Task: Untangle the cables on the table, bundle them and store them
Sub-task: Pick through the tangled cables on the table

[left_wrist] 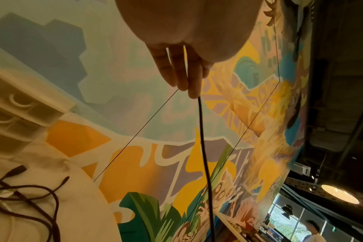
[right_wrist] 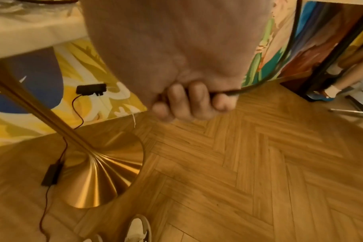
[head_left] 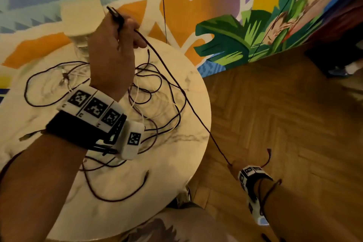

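Note:
A dark braided cable (head_left: 184, 94) runs taut from my left hand (head_left: 121, 33), raised over the round marble table (head_left: 200, 104), down to my right hand (head_left: 232, 166) held low over the floor past the table's edge. The left hand grips the cable near its black plug (head_left: 114, 12); in the left wrist view the cable (left_wrist: 203, 147) leaves between the fingers (left_wrist: 184, 72). In the right wrist view, curled fingers (right_wrist: 189, 101) hold the cable (right_wrist: 257, 85). A tangle of dark and white cables (head_left: 153, 104) lies on the table. A loose cable end (head_left: 268, 155) hangs by the right wrist.
A cream compartmented box (head_left: 81, 17) stands at the table's far edge by the painted wall. Below are herringbone wood floor (head_left: 275, 124), the table's gold pedestal base (right_wrist: 101, 172), a black adapter with a red wire (right_wrist: 52, 173) and my white shoes (right_wrist: 138, 229). Another person's legs (right_wrist: 342, 73) show far right.

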Tool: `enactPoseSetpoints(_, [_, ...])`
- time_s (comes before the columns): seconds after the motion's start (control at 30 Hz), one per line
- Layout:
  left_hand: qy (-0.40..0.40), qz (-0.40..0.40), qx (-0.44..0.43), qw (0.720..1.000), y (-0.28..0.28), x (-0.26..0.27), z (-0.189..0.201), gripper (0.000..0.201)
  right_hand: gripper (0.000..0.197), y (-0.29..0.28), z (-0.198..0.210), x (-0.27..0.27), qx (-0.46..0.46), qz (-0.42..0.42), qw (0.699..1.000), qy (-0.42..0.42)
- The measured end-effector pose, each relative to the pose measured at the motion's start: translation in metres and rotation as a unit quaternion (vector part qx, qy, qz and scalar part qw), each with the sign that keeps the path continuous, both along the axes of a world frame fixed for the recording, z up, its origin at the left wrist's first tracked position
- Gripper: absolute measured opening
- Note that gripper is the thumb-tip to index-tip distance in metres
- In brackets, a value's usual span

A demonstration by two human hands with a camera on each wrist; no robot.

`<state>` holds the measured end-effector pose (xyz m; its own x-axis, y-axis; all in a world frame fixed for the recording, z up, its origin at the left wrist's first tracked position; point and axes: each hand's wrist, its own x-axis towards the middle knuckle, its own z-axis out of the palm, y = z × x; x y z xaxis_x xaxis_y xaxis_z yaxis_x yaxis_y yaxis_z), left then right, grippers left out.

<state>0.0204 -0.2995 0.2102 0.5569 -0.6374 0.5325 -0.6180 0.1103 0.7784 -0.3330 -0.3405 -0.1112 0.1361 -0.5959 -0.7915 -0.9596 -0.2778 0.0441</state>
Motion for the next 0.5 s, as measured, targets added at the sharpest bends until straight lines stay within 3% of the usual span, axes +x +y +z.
enactPoseSetpoints(0.1, [-0.007, 0.002, -0.013, 1.0, -0.006, -0.005, 0.002, 0.018, 0.036, -0.01, -0.004, -0.005, -0.006, -0.04, 0.999, 0.018])
enactPoseSetpoints(0.17, [-0.013, -0.023, -0.001, 1.0, -0.009, -0.011, -0.001, 0.019, 0.038, -0.022, 0.005, -0.007, -0.045, -0.132, 0.99, -0.029])
enactPoseSetpoints(0.23, [-0.029, -0.041, 0.025, 0.998, -0.01, -0.015, -0.007, 0.019, 0.047, -0.035, 0.01, -0.011, -0.079, -0.268, 0.957, -0.075])
enactPoseSetpoints(0.3, [-0.03, -0.034, 0.032, 0.998, -0.01, -0.013, -0.009, 0.021, 0.053, -0.04, 0.01, -0.019, -0.088, -0.348, 0.931, -0.063])
enactPoseSetpoints(0.43, [-0.007, -0.009, 0.009, 1.0, -0.018, -0.007, -0.002, 0.023, 0.037, -0.031, -0.003, -0.039, -0.053, -0.272, 0.961, -0.018])
enactPoseSetpoints(0.5, [-0.024, -0.029, 0.037, 0.999, -0.023, -0.017, -0.004, 0.021, 0.04, -0.032, -0.004, -0.035, -0.018, -0.209, 0.978, 0.004])
